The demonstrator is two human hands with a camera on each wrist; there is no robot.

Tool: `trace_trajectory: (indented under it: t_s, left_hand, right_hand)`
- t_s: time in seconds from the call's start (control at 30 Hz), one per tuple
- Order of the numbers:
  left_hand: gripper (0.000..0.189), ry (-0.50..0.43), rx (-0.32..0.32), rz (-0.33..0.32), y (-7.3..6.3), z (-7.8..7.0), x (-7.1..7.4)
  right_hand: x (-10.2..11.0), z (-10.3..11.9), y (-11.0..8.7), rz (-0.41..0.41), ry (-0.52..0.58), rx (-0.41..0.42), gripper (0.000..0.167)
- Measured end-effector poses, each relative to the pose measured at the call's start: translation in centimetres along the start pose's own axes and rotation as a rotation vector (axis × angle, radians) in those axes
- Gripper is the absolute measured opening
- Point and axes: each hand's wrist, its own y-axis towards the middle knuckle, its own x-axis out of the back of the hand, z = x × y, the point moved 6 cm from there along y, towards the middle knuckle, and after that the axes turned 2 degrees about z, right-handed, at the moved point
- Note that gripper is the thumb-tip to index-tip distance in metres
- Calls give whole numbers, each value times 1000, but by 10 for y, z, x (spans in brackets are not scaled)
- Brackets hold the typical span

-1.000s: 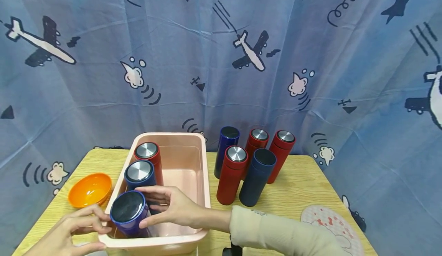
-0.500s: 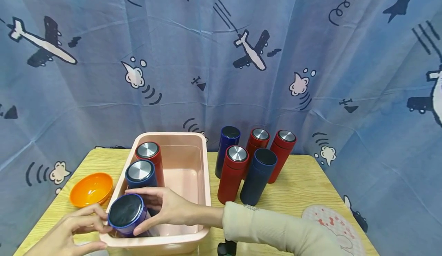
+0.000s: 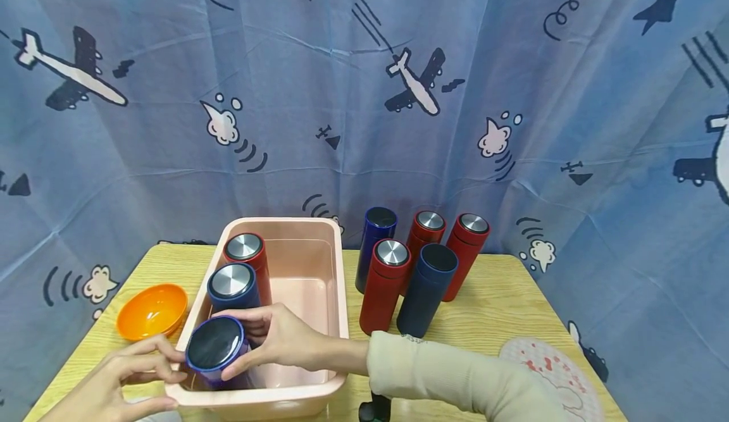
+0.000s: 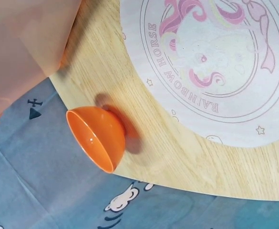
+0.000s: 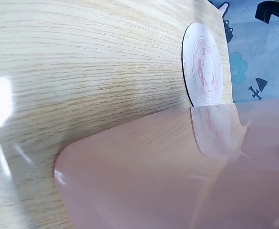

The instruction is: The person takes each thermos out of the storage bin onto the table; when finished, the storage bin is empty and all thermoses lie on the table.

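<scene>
In the head view my right hand reaches over the pink plastic bin and grips a glossy blue thermos near its black lid, thumb on the near side. This thermos stands in the bin's near left corner, its lower part mostly hidden. My left hand holds the rim at that corner, fingertips beside the thermos and thumb outside. Behind it, along the bin's left wall, are a navy thermos and a red thermos, both with silver lids. Neither wrist view shows a hand clearly.
Several red and blue thermoses, among them a front red thermos and a navy black-lidded thermos, stand right of the bin. An orange bowl sits to its left. A round patterned mat lies at right; another printed mat shows in the left wrist view.
The gripped thermos leans left toward the corner, then comes back slightly right. My right forearm has shifted a little left. My left hand stays at the rim.
</scene>
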Motion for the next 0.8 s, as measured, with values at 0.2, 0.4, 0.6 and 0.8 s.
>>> trace_trajectory:
  t_s: [0.2,0.4,0.6,0.8]
  left_hand:
    - [26,3,69,21,0,3,0]
    - [25,16,98,31,-1,5,0]
    - [24,-18,100,49,-2,8,-1]
    - [25,-21,98,53,-2,8,0]
  right_hand:
    - [13,3,-10,-65,24,-39,64]
    - [27,10,-18,-106,42,-33,63]
    - [40,18,-27,-127,99,-9,66]
    - [53,26,-38,-156,84,-22,66]
